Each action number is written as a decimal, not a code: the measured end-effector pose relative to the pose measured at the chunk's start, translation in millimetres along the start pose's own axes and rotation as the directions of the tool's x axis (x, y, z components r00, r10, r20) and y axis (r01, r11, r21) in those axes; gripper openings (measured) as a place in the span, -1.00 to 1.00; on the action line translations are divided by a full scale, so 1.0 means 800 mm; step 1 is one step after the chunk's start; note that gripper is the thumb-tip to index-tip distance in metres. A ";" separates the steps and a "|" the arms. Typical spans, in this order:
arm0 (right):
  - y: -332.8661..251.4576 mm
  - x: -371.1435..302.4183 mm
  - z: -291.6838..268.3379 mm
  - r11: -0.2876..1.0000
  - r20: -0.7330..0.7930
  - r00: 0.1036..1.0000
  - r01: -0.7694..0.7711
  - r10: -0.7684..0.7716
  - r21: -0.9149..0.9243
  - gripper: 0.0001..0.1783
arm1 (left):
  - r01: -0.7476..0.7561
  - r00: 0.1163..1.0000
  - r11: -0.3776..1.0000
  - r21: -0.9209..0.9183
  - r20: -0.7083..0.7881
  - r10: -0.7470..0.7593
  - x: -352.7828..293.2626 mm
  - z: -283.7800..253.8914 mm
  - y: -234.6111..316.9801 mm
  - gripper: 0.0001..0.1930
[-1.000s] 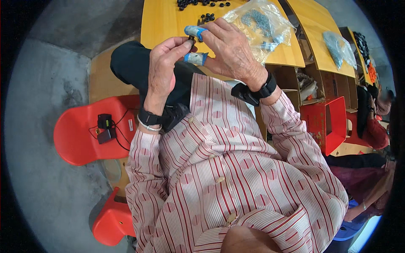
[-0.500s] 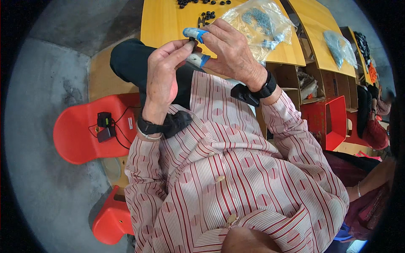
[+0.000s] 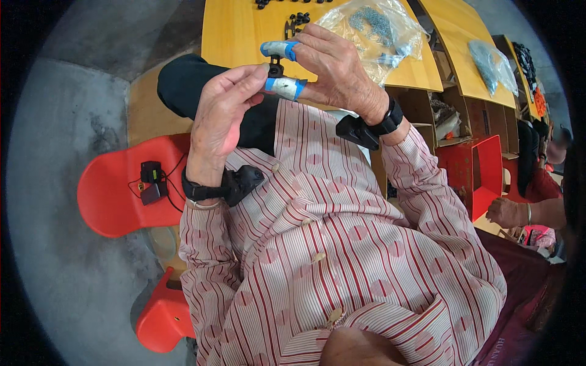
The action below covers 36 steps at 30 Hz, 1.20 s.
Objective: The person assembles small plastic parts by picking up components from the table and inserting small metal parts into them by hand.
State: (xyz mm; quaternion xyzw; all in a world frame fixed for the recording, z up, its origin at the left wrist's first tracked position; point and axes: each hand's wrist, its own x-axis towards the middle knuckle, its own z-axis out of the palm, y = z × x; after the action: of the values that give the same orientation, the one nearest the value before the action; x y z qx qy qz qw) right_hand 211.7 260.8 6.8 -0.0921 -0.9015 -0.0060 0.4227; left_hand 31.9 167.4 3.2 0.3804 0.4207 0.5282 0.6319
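A small black plastic part (image 3: 276,69) with a rounded, ring-like end is held up over my lap, near the table's front edge. My right hand (image 3: 334,66) pinches it between thumb and forefinger, both wrapped in white and blue tape. My left hand (image 3: 221,108) is closed, thumb against forefinger, with the fingertips at the left side of the same part. What lies between those left fingertips is mostly hidden. Just beyond my hands, several small black pieces (image 3: 298,18) lie on the yellow table (image 3: 235,36).
A clear plastic bag (image 3: 403,36) with small metal pieces lies on the table at right. Another bag (image 3: 491,67) rests on a farther table. A red box (image 3: 467,171) stands below. At left, a red chair (image 3: 107,189) carries black devices with cables. A co-worker's hand (image 3: 510,213) shows at right.
My left hand has shifted left and slightly down, exposing more of the black part between my right fingers. At right, the co-worker's arm has moved forward.
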 end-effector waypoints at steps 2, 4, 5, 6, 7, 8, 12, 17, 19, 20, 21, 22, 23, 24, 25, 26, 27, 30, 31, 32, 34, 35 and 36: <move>-0.001 0.001 -0.002 1.000 0.006 1.000 0.000 0.000 0.002 -0.56 | -0.004 0.997 0.999 -0.037 -0.076 0.001 -0.001 0.006 0.002 -0.75; -0.002 0.001 -0.002 1.000 0.012 1.000 0.002 -0.002 0.007 -0.55 | -0.013 0.997 0.999 -0.042 -0.078 0.009 -0.003 0.008 0.004 -0.75; -0.002 0.002 0.000 1.000 -0.006 1.000 0.025 -0.025 -0.009 -0.54 | -0.022 0.997 0.999 -0.048 -0.077 0.019 -0.004 0.008 0.004 -0.75; -0.002 0.002 0.000 0.999 -0.023 0.999 0.047 -0.047 -0.028 -0.53 | -0.021 0.997 0.999 -0.047 -0.076 0.018 -0.004 0.008 0.003 -0.75; -0.002 0.002 0.001 0.999 -0.023 0.999 0.045 -0.046 -0.029 -0.53 | -0.038 0.997 0.997 -0.074 -0.072 0.033 -0.004 0.008 0.003 -0.74; -0.003 0.003 0.001 0.999 -0.017 0.999 0.042 -0.042 -0.009 -0.53 | -0.055 0.996 0.993 -0.100 -0.068 0.049 -0.004 0.008 0.002 -0.74; -0.004 0.003 0.001 0.998 -0.022 0.998 0.060 -0.059 0.035 -0.55 | -0.047 0.997 0.995 -0.089 -0.057 0.042 -0.007 0.008 0.003 -0.75; -0.002 -0.001 -0.001 0.998 -0.008 0.999 0.051 -0.050 0.043 -0.50 | -0.107 0.994 0.994 -0.029 -0.009 0.106 -0.011 0.012 0.006 -0.75; -0.003 -0.002 -0.002 0.999 0.015 0.999 0.033 -0.033 0.019 -0.43 | -0.119 0.993 0.993 -0.013 -0.005 0.119 -0.013 0.013 0.008 -0.74; -0.006 -0.002 -0.002 0.999 0.020 0.999 0.036 -0.036 0.011 -0.42 | -0.133 0.991 0.991 0.002 -0.002 0.133 -0.015 0.013 0.009 -0.74; -0.007 -0.001 -0.003 0.999 0.026 0.999 0.039 -0.039 0.002 -0.41 | -0.132 0.991 0.991 0.004 0.000 0.132 -0.017 0.012 0.010 -0.74; -0.008 0.000 -0.004 0.999 0.025 0.999 0.038 -0.038 0.001 -0.41 | -0.128 0.992 0.991 0.028 0.017 0.128 -0.019 0.009 0.012 -0.72; -0.008 0.001 -0.005 0.999 0.026 0.999 0.047 -0.047 0.015 -0.42 | -0.125 0.992 0.991 0.053 0.034 0.123 -0.020 0.008 0.014 -0.71; -0.008 0.002 -0.004 0.998 0.026 0.998 0.058 -0.058 0.032 -0.44 | -0.124 0.992 0.991 0.054 0.031 0.122 -0.021 0.009 0.015 -0.71; -0.010 0.003 -0.003 0.998 0.025 0.998 0.058 -0.058 0.035 -0.44 | -0.122 0.992 0.992 0.030 0.021 0.121 -0.022 0.010 0.017 -0.71; -0.012 0.003 -0.002 0.998 0.008 0.998 0.056 -0.056 0.033 -0.45 | -0.120 0.993 0.993 0.005 0.011 0.120 -0.023 0.010 0.017 -0.70; -0.013 0.004 -0.001 0.998 -0.008 0.999 0.054 -0.054 0.031 -0.46 | -0.120 0.993 0.993 0.005 0.009 0.120 -0.024 0.008 0.018 -0.70; -0.015 0.007 -0.004 0.997 -0.015 0.997 0.080 -0.080 -0.009 -0.47 | -0.020 0.999 1.000 -0.014 0.038 0.020 -0.025 0.003 0.019 -0.65; -0.016 0.008 -0.003 0.997 -0.016 0.997 0.081 -0.081 -0.005 -0.47 | -0.020 1.000 1.000 0.012 0.023 0.020 -0.025 0.006 0.019 -0.65; -0.016 0.007 -0.002 0.997 -0.005 0.997 0.073 -0.073 0.006 -0.48 | -0.020 1.000 0.999 0.038 0.008 0.019 -0.025 0.008 0.020 -0.65; -0.016 0.007 -0.002 0.998 0.008 0.998 0.064 -0.064 0.015 -0.48 | -0.049 0.999 0.999 0.004 -0.010 0.049 -0.024 0.015 0.020 -0.68; -0.014 0.006 -0.002 0.997 0.022 0.997 0.075 -0.075 0.000 -0.48 | -0.079 0.997 0.996 -0.029 -0.028 0.078 -0.024 0.018 0.019 -0.71; -0.013 0.005 -0.002 0.996 0.035 0.996 0.086 -0.086 -0.017 -0.49 | -0.079 0.997 0.996 -0.028 -0.028 0.078 -0.024 0.019 0.020 -0.71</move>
State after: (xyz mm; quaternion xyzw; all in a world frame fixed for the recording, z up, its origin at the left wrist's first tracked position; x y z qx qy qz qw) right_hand 208.5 251.1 11.7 -0.0571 -0.9118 -0.0307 0.4055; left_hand 39.1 149.9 25.8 0.3804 0.4060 0.5637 0.6104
